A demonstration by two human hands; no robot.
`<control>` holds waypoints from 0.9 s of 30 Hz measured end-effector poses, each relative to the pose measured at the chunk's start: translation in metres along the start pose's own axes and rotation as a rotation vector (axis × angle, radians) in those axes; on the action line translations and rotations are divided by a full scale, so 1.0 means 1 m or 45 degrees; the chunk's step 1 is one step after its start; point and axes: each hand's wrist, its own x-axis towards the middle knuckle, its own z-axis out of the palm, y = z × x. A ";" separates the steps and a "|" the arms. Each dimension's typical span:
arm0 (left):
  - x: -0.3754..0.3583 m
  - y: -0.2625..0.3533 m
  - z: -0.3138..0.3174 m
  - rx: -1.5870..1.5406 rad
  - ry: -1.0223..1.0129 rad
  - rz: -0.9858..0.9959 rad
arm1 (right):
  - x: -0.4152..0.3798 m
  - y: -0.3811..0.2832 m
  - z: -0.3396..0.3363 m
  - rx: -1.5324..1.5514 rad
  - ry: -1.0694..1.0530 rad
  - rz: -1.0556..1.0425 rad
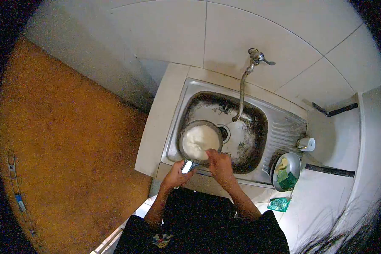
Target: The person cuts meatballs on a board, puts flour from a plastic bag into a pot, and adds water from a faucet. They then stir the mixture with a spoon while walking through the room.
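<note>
A round grey pan (181,146) sits low over the near left part of the sink, full of a cloudy white liquid (205,134) with thicker white lumps toward its near side. My left hand (174,175) is closed around the pan's short handle (187,166), which has a bright white patch on top. At the pan's near right rim is my right hand (220,166), its fingers bent together and their tips dipping into the white contents. I cannot tell what, if anything, those fingers hold.
The steel sink (252,146) has dark stains. A wall faucet (243,84) hangs its spout over the basin. To the right stand a metal bowl (297,160) with green and yellow sponges (285,178) and a white cup (308,144). A green packet (279,204) lies nearer me.
</note>
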 end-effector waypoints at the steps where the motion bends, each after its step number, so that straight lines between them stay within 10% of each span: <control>1: -0.004 0.005 -0.001 0.026 0.009 -0.130 | 0.001 -0.003 -0.009 0.001 -0.008 -0.007; 11: -0.014 0.002 -0.016 -0.237 0.012 0.090 | 0.007 -0.013 -0.003 0.083 0.071 -0.157; 14: -0.024 0.019 -0.020 -0.081 -0.084 -0.284 | 0.018 -0.031 -0.028 0.015 0.007 0.001; 27: -0.023 -0.004 -0.021 -0.143 -0.085 0.129 | 0.030 -0.039 -0.027 0.076 0.153 0.025</control>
